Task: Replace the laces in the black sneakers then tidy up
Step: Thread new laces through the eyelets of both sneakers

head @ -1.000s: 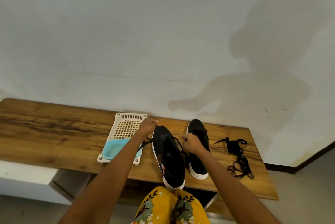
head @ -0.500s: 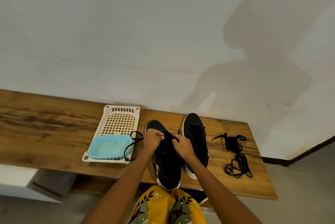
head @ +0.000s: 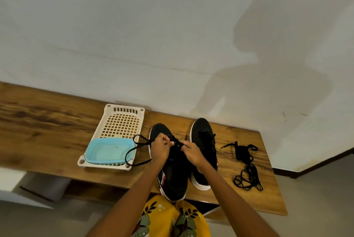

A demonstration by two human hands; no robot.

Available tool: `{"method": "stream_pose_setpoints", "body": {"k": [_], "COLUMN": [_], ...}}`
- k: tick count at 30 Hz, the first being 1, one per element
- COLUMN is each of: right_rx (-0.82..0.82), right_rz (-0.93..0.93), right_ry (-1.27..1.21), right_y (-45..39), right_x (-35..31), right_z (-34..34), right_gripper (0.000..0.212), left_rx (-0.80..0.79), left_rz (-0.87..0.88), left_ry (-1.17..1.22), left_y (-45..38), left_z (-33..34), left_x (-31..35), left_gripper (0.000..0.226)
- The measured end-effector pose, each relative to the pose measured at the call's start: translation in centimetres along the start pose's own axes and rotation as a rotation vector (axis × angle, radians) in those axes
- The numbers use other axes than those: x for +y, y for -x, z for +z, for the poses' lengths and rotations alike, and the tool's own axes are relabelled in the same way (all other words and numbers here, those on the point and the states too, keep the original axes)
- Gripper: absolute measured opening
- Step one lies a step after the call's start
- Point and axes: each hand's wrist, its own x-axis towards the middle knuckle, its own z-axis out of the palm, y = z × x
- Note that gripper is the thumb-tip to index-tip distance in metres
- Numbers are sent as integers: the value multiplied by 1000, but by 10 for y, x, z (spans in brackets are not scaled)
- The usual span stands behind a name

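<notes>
Light moderate, soft, coming from behind person: big shadow of head and shoulders on wall (head: 277, 75) at right. No glare. Wide-angle distortion: table (head: 47, 137) edge bends twd corners. Slight motion blur at left side; centre reasonably sharp.

Both bare forearms are stretched forward from the bottom edge and brought together toward the middle. The left hand (head: 160, 148) is held with its back turned up, fingers curled tight and thumb pressed against the fingertips in a pinch. The right hand (head: 191, 152) is set just beside it, knuckles raised, fingers likewise curled into a pinch. The fingertips of the two hands are almost met, wrists kept straight.
</notes>
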Motion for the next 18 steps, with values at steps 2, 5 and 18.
{"method": "stream_pose_setpoints", "body": {"k": [2,5,18], "right_rx": [-12,-3,80], "right_rz": [16,55,49], "right_ry": [-15,-40,-50], "right_y": [-2,-3,-9], "right_x": [1,-1,-11], "right_z": [0,0,0], "right_gripper": [34,34,35], "left_rx": [-22,-52,-267], "left_rz": [37,87,175], "left_ry": [-43,-76,-169], "left_y": [-2,-7,-25], "left_z": [-3,-6,-18], "left_x": [-1,-4,-3], "left_gripper": [19,21,27]}}
